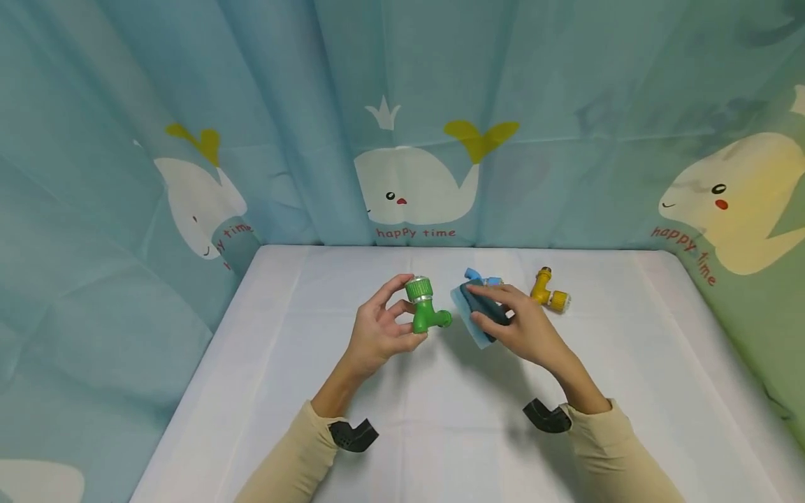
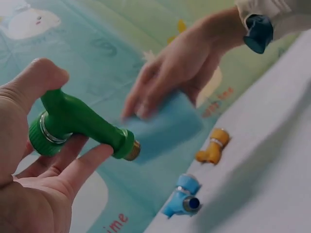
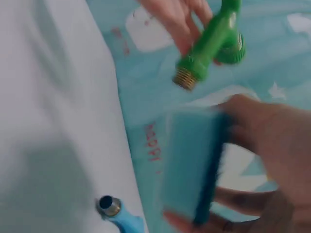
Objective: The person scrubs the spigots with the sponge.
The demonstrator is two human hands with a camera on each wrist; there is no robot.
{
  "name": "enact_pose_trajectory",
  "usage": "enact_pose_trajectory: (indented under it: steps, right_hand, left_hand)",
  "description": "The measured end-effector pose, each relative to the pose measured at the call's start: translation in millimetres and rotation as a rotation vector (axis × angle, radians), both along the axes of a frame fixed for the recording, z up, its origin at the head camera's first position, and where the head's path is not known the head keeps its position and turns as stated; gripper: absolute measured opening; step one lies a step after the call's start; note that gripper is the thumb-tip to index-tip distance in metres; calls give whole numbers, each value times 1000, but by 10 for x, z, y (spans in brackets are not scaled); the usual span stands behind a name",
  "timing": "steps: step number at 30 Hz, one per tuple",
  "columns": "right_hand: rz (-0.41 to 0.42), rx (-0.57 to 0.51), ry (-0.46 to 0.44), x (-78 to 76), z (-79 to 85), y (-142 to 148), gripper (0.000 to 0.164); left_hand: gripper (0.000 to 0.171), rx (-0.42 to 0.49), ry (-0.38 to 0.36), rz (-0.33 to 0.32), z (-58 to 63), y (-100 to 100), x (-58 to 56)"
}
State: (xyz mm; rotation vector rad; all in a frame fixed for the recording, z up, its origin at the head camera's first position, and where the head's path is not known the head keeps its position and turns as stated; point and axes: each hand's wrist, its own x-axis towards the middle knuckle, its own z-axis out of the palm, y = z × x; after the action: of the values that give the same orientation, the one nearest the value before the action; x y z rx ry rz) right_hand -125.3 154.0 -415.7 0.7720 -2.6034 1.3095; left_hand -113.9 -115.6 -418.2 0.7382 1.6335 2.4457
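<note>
My left hand point(image 1: 377, 332) holds a green tap point(image 1: 424, 314) above the table, thumb at one end and fingers at the other. In the left wrist view the green tap point(image 2: 85, 119) shows a brass threaded end pointing toward the right hand. My right hand point(image 1: 528, 332) grips a sponge point(image 1: 470, 323), light blue with a darker face, just to the right of the tap. Seen from the right wrist, the sponge point(image 3: 189, 155) is blurred and apart from the tap's threaded end.
On the white table point(image 1: 434, 433), a blue tap point(image 2: 184, 194) lies behind the right hand, partly hidden in the head view. A yellow tap point(image 1: 542, 290) lies farther right. A whale-print curtain point(image 1: 270, 105) surrounds the table's back and sides.
</note>
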Motion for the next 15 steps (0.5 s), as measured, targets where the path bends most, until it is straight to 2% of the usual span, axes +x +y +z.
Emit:
enact_pose_trajectory:
  steps: [2, 4, 6, 10, 13, 15]
  right_hand:
    - [13, -56, -34, 3, -13, 7, 47]
    - [68, -121, -94, 9, -51, -16, 48]
    - [87, -147, -152, 14, -96, -38, 48]
    - [8, -283, -273, 48, -140, -67, 49]
    - [35, -460, -440, 90, -146, -105, 53]
    - [60, -522, -547, 109, -161, -130, 56]
  left_hand:
    - [89, 2, 5, -8, 4, 7, 10]
    - [89, 9, 13, -12, 22, 9, 24]
    - [89, 41, 9, -13, 48, 11, 30]
    - [89, 81, 1, -2, 100, 27, 32]
    - [89, 85, 14, -7, 129, 51, 26]
    - [89, 98, 22, -6, 146, 68, 25]
